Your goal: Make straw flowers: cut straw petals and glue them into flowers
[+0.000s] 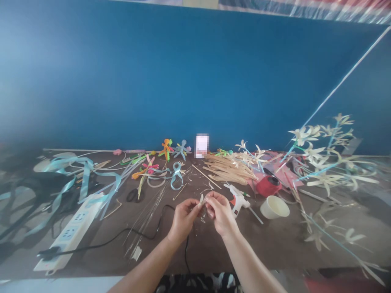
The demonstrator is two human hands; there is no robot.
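My left hand (184, 217) and my right hand (219, 211) meet above the middle of the brown table (269, 244), fingers pinched together. Between the fingertips sits a small pale leaf-shaped strip (201, 199), held by both hands. A white glue gun (238, 198) lies just right of my right hand, and its black cord (143, 232) runs to the left under my left hand. A pile of pale cut strips (227, 169) lies behind the hands.
A white power strip (71, 232) lies at the left among light blue ribbons (87, 179). Black scissors (133, 195), thin wires (149, 211), a white cup (274, 207), a red tape roll (269, 185), and pale flower stems (324, 162) fill the right. A blue wall (183, 73) stands behind.
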